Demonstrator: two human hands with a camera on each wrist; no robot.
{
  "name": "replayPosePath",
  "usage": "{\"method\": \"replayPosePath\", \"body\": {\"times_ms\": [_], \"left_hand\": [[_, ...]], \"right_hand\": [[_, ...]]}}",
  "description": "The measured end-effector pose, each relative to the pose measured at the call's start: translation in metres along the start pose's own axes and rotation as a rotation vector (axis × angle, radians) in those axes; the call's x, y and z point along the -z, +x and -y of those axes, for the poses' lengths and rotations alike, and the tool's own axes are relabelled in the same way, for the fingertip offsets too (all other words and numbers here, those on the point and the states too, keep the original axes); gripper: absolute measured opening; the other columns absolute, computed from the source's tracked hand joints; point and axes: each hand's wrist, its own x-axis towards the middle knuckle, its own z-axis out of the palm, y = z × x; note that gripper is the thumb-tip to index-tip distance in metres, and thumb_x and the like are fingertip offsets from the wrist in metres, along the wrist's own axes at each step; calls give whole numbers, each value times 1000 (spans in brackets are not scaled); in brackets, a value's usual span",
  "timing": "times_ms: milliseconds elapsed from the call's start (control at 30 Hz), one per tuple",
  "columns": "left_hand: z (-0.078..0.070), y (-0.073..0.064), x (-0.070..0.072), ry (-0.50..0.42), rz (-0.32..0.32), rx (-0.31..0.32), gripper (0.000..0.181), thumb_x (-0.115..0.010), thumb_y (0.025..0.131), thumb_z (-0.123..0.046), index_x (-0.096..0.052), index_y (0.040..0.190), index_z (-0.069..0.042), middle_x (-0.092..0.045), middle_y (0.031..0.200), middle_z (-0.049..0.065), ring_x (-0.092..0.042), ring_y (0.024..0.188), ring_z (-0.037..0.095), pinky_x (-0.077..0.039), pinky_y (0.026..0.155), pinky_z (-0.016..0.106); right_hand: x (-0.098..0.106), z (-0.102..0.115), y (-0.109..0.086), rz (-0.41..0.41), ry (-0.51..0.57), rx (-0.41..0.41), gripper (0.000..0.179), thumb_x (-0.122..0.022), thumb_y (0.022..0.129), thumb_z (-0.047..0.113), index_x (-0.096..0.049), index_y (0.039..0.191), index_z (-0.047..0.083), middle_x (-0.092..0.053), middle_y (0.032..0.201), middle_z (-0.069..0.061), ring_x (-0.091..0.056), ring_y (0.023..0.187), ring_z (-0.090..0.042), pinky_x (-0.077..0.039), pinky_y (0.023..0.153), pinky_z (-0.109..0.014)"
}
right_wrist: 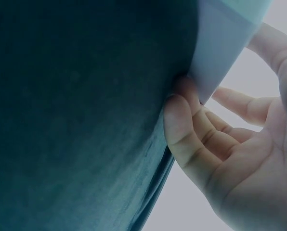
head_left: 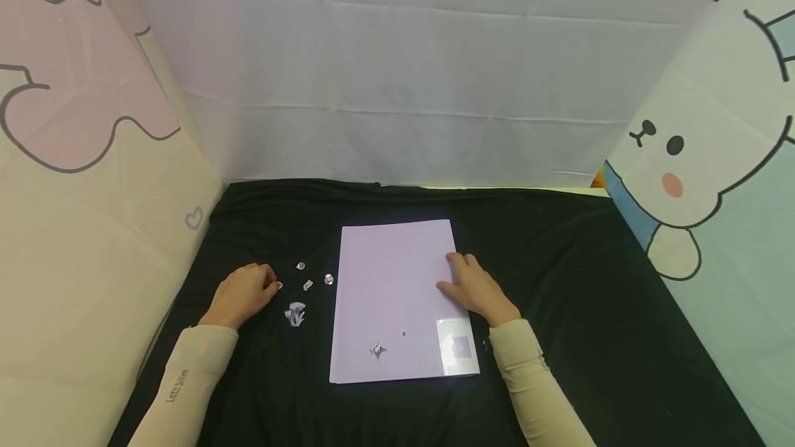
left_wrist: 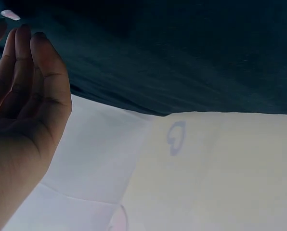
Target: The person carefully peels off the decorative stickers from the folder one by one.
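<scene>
Beside a small pinkish-white piece [left_wrist: 10, 15] on the left, my left hand [head_left: 242, 293] rests low over the black cloth. Its fingers are gently bent, with a gap between thumb and fingertips in the left wrist view; contact with the piece is unclear. A pale lilac folder [head_left: 391, 281] lies in the middle, bearing a clear label pocket [head_left: 456, 347]. On its right edge rests my right hand [head_left: 478, 288], thumb and index finger on the top. The other fingers touch its side [right_wrist: 215, 48]. A shiny star-like ornament [head_left: 377, 350] and a tiny ring-like bit [head_left: 404, 333] lie on the folder.
Between the left hand and the folder sit a round gem [head_left: 328, 279], a small round piece [head_left: 301, 265], an oblong piece [head_left: 308, 285] and a crumpled silvery ornament [head_left: 295, 314]. Black cloth [head_left: 559, 281] covers the table; a white curtain [head_left: 397, 74] hangs behind.
</scene>
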Motion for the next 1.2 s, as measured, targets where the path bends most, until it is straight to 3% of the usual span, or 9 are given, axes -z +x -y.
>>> {"method": "replayPosePath", "body": {"times_ms": [333,533,800,1033,1200], "left_hand": [[-34,1,-5,-13,-41,-108,9,-73,88,-13,-70,91,-6,-59,79,2,-54,66,19,-50,61,42],[-64,1,-16,3,-51,-187,13,-74,89,-15,-71,98,-7,-63,85,3,-56,72,18,-54,67,40],[-117,-11,-44,13,-115,-406,16,-72,87,-15,-73,102,-8,-68,97,5,-64,85,20,-56,76,36],[-149,-23,-60,30,-84,-539,18,-73,88,-21,-74,103,-11,-67,97,2,-61,81,15,-55,69,29],[-160,-30,-65,33,-33,-600,19,-73,89,-24,-74,102,-11,-66,96,2,-60,80,15,-54,69,28]], "right_hand": [[0,2,-1,9,12,-24,70,-72,92,34,-42,147,3,-51,131,-24,-58,106,-34,-51,90,-52],[0,3,-1,10,6,-23,70,-72,92,34,-42,147,2,-51,131,-24,-59,109,-34,-51,90,-52],[-1,2,-1,13,14,-36,71,-72,92,34,-42,148,3,-50,132,-24,-59,107,-34,-51,90,-52],[-2,1,-2,3,5,-20,70,-73,92,34,-42,147,2,-50,132,-24,-59,109,-34,-51,91,-52],[0,2,-1,1,3,-12,70,-72,92,33,-43,147,1,-50,133,-25,-58,112,-35,-50,93,-53]]}}
